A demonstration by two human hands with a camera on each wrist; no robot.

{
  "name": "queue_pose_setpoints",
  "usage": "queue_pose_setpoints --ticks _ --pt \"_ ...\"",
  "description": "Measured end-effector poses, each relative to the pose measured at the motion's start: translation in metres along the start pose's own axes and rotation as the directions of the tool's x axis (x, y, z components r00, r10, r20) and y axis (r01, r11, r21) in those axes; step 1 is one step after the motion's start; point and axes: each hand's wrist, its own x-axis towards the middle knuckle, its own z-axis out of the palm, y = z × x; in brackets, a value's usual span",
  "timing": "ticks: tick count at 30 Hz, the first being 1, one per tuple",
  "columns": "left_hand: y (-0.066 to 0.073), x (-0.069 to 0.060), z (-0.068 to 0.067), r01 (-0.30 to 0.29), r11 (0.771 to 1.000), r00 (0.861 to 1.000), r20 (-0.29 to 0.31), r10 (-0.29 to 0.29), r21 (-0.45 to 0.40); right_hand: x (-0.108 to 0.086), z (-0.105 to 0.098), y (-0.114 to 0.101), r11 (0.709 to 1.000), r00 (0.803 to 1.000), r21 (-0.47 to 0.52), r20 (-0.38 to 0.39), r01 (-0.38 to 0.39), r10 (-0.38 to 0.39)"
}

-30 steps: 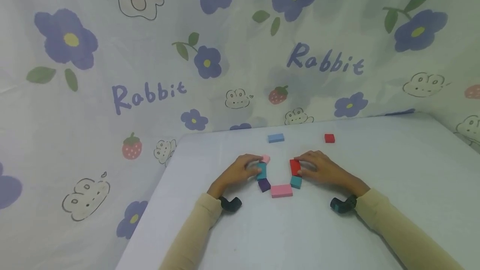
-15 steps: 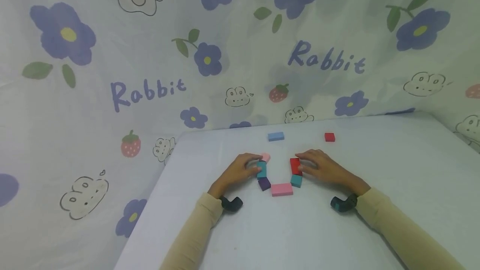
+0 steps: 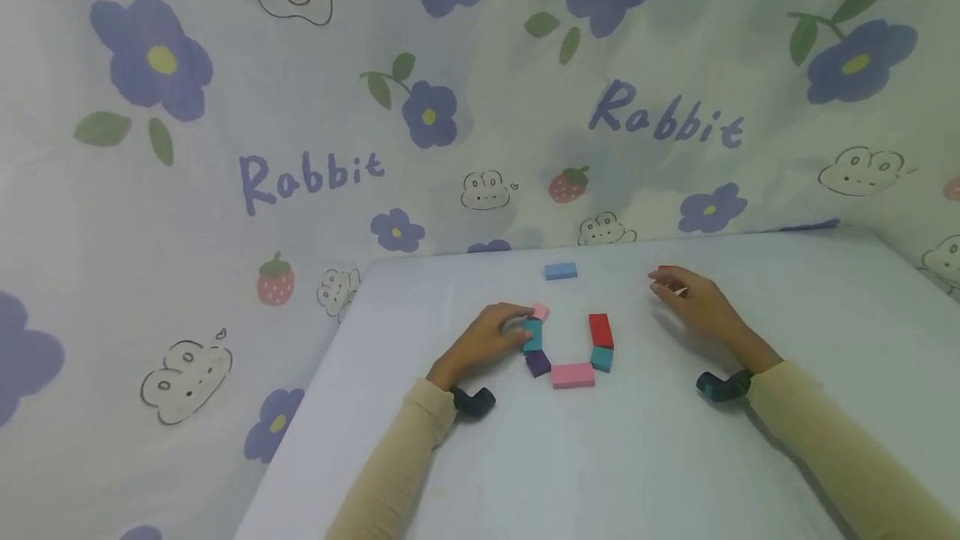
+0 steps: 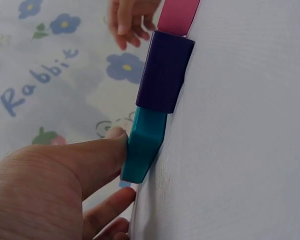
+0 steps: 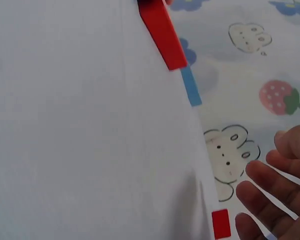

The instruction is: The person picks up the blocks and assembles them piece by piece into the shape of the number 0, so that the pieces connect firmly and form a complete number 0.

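Note:
My left hand (image 3: 491, 336) touches the left side of a block arrangement. Its thumb lies against a teal block (image 4: 142, 147), while its index finger reaches a small pink block (image 3: 540, 312). A purple block (image 4: 165, 72) adjoins the teal one, and a longer pink block (image 3: 573, 375) lies nearer the body. On the right side, a small teal block (image 3: 602, 358) meets a red block (image 3: 601, 330). With loosely bent fingers, my right hand (image 3: 697, 302) hovers by a small red block (image 5: 221, 223) at the back, holding nothing. That block is mostly hidden behind the hand in the head view.
A light blue block (image 3: 561, 271) lies near the back of the white-covered table (image 3: 600, 465). Behind the table hangs a patterned cloth (image 3: 315, 90). Both wrists wear dark bands (image 3: 475, 402).
My right hand has left the red block on the arrangement's right side and moved right and back to the small red block. The left hand stays at the teal and pink blocks.

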Motion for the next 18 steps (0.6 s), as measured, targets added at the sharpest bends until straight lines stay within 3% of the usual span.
queue_pose_setpoints --ticks 3,8,18 --pt "0.000 -0.001 0.001 0.015 1.000 1.000 0.000 -0.015 -0.007 0.006 -0.015 0.014 0.998 0.999 -0.045 0.007 -0.045 0.045" --pt "0.000 -0.002 -0.003 0.019 1.000 1.000 0.003 -0.019 -0.021 0.018 -0.031 0.032 0.991 0.989 -0.090 0.095 -0.103 0.111" --pt "0.000 0.000 0.000 0.013 0.999 1.000 0.006 -0.013 -0.030 0.036 -0.031 0.047 0.981 0.969 -0.106 0.168 -0.165 0.181"
